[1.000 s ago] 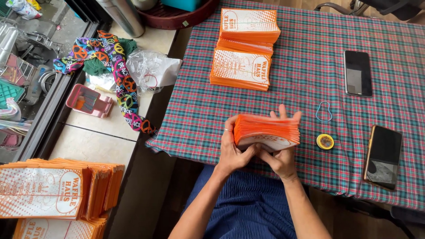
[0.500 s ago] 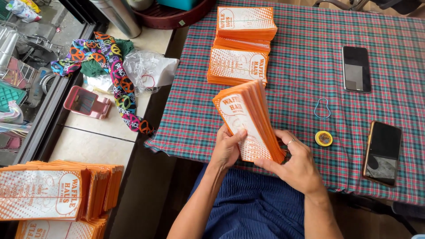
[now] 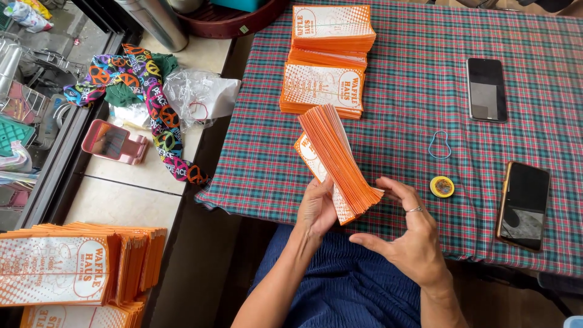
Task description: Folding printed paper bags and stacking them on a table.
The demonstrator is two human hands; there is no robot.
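Observation:
My left hand (image 3: 317,209) grips a thick bundle of orange and white paper bags (image 3: 335,159) by its near end, standing it on edge and slanted away over the plaid tablecloth (image 3: 413,103). My right hand (image 3: 408,234) is open beside the bundle's near end, fingers spread and curled, fingertips close to the bag edges; a ring is on one finger. Two stacks of the same bags (image 3: 328,61) lie flat on the cloth beyond the bundle.
A blue rubber band (image 3: 439,145) and a small yellow tape roll (image 3: 442,186) lie right of the bundle, with two phones (image 3: 487,89) (image 3: 523,205) further right. More bag stacks (image 3: 79,267) sit at the lower left. A colourful cloth (image 3: 146,100) and clear plastic bag (image 3: 200,94) lie on the left counter.
The bundle went from lying flat in both hands to standing on edge, tilted away. My right hand has let go and opened; my left hand keeps its hold.

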